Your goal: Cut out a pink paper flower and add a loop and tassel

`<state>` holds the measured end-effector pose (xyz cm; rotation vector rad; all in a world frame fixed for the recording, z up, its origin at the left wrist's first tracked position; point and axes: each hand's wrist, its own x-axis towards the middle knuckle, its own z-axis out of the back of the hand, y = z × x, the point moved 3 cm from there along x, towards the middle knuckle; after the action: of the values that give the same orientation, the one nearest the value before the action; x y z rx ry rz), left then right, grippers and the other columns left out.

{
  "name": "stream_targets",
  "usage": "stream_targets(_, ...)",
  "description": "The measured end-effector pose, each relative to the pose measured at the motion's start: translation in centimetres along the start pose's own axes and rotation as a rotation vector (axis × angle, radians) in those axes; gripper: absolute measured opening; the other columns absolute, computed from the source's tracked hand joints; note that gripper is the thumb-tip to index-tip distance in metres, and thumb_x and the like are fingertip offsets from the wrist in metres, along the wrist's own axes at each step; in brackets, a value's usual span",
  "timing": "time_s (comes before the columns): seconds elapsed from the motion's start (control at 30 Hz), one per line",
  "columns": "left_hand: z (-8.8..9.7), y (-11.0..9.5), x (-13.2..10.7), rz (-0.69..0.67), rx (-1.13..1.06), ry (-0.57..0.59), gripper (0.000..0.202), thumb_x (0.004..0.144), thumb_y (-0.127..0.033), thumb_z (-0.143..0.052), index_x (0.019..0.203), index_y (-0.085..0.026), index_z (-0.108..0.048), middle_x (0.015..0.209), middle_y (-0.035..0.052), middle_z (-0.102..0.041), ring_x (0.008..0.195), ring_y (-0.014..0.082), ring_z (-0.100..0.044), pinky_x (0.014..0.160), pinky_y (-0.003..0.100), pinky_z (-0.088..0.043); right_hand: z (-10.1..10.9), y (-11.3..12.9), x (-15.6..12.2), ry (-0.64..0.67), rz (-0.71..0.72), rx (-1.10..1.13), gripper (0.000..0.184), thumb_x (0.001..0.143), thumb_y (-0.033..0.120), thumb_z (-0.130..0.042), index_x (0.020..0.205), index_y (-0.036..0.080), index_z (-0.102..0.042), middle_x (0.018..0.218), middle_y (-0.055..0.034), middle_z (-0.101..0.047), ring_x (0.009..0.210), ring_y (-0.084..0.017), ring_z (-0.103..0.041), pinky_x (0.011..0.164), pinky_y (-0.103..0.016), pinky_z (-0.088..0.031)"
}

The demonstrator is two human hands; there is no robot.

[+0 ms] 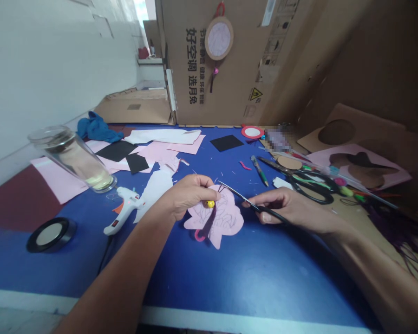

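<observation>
A pink cloud-shaped paper cutout (223,218) with pencil lines lies on the blue table (251,273). My left hand (188,195) is closed on its upper edge, pinching a small yellow bead (211,203) on a dark purple strip that curls down to a pink end (199,235). My right hand (289,208) is closed around a thin black tool, scissors or tweezers (245,200), whose point reaches toward the bead.
A white glue gun (123,214) lies left of my left hand, near a glass jar (75,157) and a black tape roll (50,234). Pink, white and black paper scraps sit behind. Large black scissors (308,183), a pen (259,170) and cardboard boxes stand right and behind.
</observation>
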<state>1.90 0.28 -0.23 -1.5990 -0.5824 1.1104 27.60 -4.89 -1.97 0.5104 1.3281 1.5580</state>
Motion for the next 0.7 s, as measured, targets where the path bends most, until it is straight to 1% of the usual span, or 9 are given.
stream_targets(0.27,0.02,0.02,-0.04,0.003,0.009,0.007,0.025,0.07,-0.014,-0.079,0.061,-0.019,-0.057,0.059,0.0,-0.061,0.055,0.0098,-0.053,0.054,0.026,-0.036,0.03,0.17,-0.07,0.012,0.02,-0.011,0.061,0.077,0.066,-0.089,0.122,0.025,-0.088,0.079,-0.0022,-0.065,0.07,-0.016,-0.044,0.062,-0.028,-0.036)
stream_targets(0.47,-0.02,-0.04,-0.08,0.004,0.02,0.009,0.023,0.071,-0.013,-0.079,0.063,-0.019,-0.058,0.061,0.0005,-0.063,0.056,0.0097,-0.055,0.055,0.025,-0.038,0.08,0.01,-0.1,0.026,0.031,-0.014,0.059,0.079,0.065,-0.089,0.124,0.027,-0.088,0.076,-0.0001,-0.061,0.069,-0.015,-0.042,0.062,-0.027,-0.034)
stream_targets(0.7,0.0,0.01,-0.06,-0.003,0.019,0.012,0.024,0.07,-0.014,-0.079,0.063,-0.019,-0.056,0.06,-0.0003,-0.062,0.055,0.0094,-0.054,0.053,0.023,-0.038,-0.03,0.11,-0.16,0.02,0.022,-0.01,0.061,0.077,0.067,-0.089,0.123,0.027,-0.088,0.08,-0.0017,-0.064,0.072,-0.016,-0.043,0.062,-0.028,-0.036)
